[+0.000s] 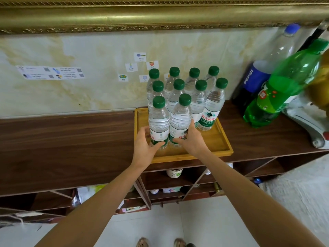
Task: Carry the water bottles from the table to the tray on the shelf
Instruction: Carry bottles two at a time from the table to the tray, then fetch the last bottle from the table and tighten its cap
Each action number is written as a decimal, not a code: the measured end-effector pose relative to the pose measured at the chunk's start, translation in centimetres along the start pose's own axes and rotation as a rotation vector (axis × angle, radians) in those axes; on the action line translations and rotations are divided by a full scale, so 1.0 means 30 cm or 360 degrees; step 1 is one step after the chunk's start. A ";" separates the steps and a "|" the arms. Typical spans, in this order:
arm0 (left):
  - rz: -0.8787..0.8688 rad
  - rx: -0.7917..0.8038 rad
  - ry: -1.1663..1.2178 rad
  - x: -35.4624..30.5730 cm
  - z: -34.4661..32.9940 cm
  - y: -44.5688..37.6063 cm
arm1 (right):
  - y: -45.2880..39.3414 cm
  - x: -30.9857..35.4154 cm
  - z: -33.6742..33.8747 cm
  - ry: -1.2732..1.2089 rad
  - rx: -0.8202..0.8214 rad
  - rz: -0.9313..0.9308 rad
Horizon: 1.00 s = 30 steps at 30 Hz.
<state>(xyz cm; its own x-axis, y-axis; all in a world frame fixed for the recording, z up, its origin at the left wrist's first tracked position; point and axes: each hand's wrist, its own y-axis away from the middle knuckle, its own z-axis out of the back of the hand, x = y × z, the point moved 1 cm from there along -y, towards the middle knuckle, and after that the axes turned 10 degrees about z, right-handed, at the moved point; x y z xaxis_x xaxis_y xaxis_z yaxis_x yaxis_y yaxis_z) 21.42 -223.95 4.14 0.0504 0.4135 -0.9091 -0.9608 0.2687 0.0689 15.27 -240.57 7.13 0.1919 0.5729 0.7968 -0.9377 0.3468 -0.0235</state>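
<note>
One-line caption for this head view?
Left hand and right hand each grip a front water bottle on the wooden tray.

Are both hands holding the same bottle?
No, the left hand grips the front left bottle and the right hand grips the one beside it.

**Lots of green caps on a yellow tray**

I see clear water bottles (178, 120) with dark green caps and white, green and red labels. My tray (192, 155) is yellow wood. The shelf (71, 139) is dark brown with wood stripes. Beside it stand a bright green bottle (277, 91) and a blue Pepsi bottle (252, 81). The wall (89, 50) is cream with yellowish marks.
</note>
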 end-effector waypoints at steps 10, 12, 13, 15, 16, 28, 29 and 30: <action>0.0299 0.0233 -0.0372 -0.042 0.040 0.056 | 0.088 0.005 0.070 0.0579 0.0485 -0.0104; 0.0362 0.0296 -0.0540 -0.038 0.107 0.101 | 0.130 0.025 0.096 0.0879 0.0618 0.0024; 0.0357 0.0261 -0.0610 -0.033 0.150 0.131 | 0.143 0.049 0.097 0.0921 0.0638 0.0129; 0.0330 0.0118 -0.0762 -0.016 0.239 0.195 | 0.141 0.105 0.054 0.0892 0.0658 0.0386; 0.0350 0.0056 -0.0825 0.002 0.283 0.227 | 0.134 0.138 0.013 0.0858 0.0690 0.0505; 0.0950 -0.0583 -0.1275 0.327 0.834 0.667 | 0.246 0.635 -0.718 0.1022 0.1263 0.1392; 0.1010 -0.0609 -0.1271 0.360 0.894 0.713 | 0.277 0.688 -0.795 0.1027 0.1304 0.1443; 0.1063 -0.0641 -0.1264 0.391 0.957 0.756 | 0.309 0.741 -0.871 0.1025 0.1340 0.1491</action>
<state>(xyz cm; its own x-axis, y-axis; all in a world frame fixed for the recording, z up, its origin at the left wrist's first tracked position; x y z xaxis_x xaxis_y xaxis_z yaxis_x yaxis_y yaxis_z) 8.07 -188.02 6.83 -0.4883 0.8475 -0.2080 -0.8710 -0.4584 0.1770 18.41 -205.22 8.86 -0.7067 0.6535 0.2711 -0.6357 -0.7547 0.1622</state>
